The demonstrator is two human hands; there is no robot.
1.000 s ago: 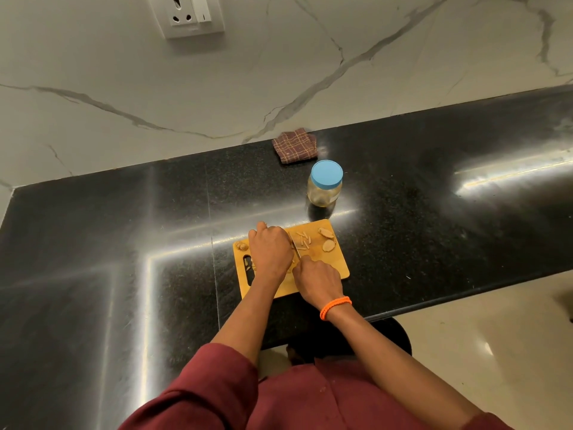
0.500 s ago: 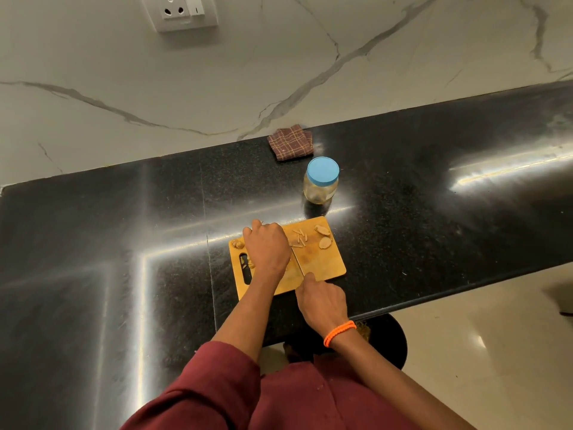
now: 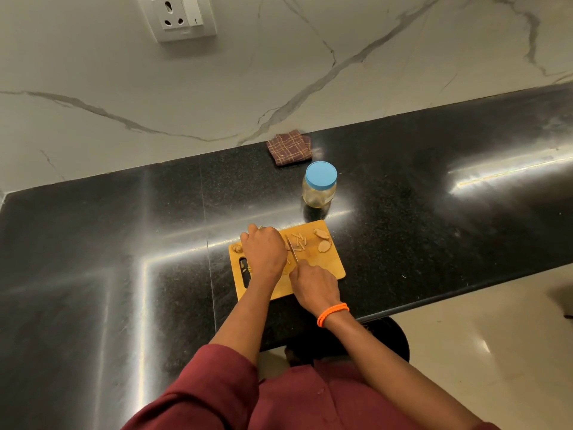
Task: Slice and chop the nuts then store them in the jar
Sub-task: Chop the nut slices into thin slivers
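Observation:
A yellow cutting board [image 3: 335,268] lies on the black counter. My right hand [image 3: 314,285] grips a knife [image 3: 292,249] whose blade points away from me across the board. My left hand [image 3: 263,252] sits with curled fingers on the board just left of the blade, over a nut that it hides. Thin nut slivers [image 3: 299,242] lie right of the blade, and two whole nut pieces [image 3: 322,240] lie near the board's far right corner. Another nut piece [image 3: 237,248] sits at the board's far left corner. The jar [image 3: 319,189] with a blue lid stands closed behind the board.
A folded checked cloth [image 3: 290,147] lies against the marble wall behind the jar. A wall socket [image 3: 179,17] is high on the wall. The counter's front edge [image 3: 434,301] runs right of my arms, with a dark stool [image 3: 384,339] below it.
My right hand pulled the knife back toward me, then pushed it forward again along the board. My left hand stayed in place over the nut.

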